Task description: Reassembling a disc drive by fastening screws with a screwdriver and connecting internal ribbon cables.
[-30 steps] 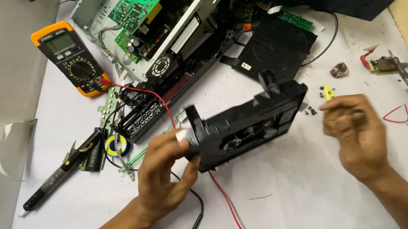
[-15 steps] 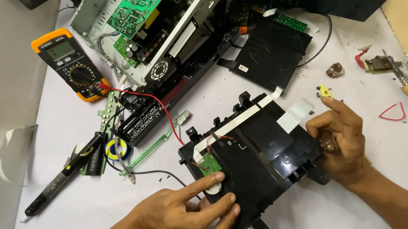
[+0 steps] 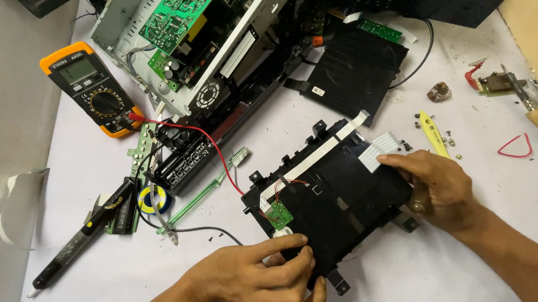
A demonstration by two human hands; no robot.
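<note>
I look down on a white tabletop [image 3: 102, 267] crowded with electronics parts. At the middle lies a flat black plastic module [image 3: 341, 205], tilted slightly, with a small green circuit board [image 3: 279, 212] and thin red wires at its left edge and white ribbon cables [image 3: 378, 150] across its top. My left hand [image 3: 258, 282] rests on the module's lower left corner, fingers [image 3: 288, 265] curled and pressing on it — gripping that edge. My right hand [image 3: 436, 187] lies over the module's right edge, fingers bent around it just beside the ribbon cable end.

Well apart, at upper left, sits an orange and black multimeter [image 3: 91, 90], its red lead [image 3: 199, 136] trailing toward the module. Above it stands an opened grey metal chassis [image 3: 212, 42] with green boards inside. A black soldering iron [image 3: 81, 240] lies at lower left, near a green toothbrush [image 3: 206, 189] — a yellow tool [image 3: 433, 135] lies just beyond my right hand.
</note>
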